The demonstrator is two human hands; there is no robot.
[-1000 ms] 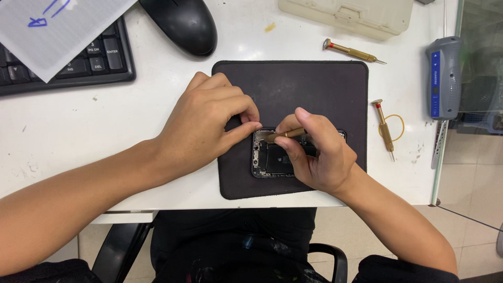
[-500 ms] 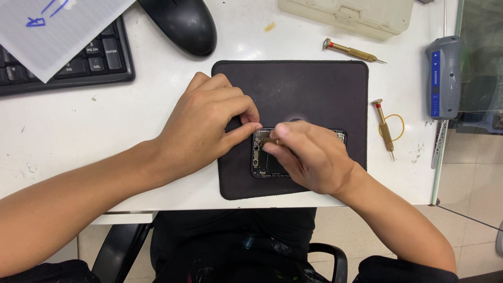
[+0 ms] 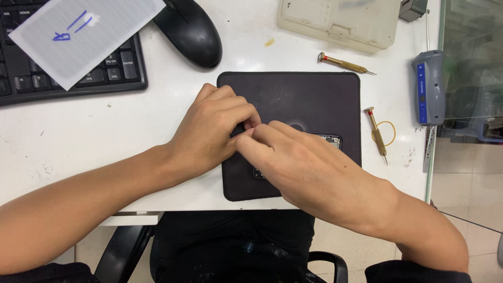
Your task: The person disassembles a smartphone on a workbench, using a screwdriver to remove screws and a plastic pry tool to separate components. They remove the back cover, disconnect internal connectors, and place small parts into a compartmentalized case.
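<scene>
The right hand (image 3: 309, 167) has slid left over the opened phone (image 3: 331, 140), meeting the left hand (image 3: 212, 131).

A white desk (image 3: 94, 136) fills most of the view, its surface scuffed and marked with small dark specks; it is lit evenly from above, with a soft glare seen near the top centre. The desk's front edge runs across the lower part of the view, and its right edge is met by a glass panel (image 3: 471, 68) with a pale frame. Through and below the glass, a floor of light beige tiles (image 3: 471, 178) with thin dark joints is seen. Under the desk, a black office chair (image 3: 126, 251) is partly shown, an armrest visible at each side. No wall or window can be made out from this angle
</scene>
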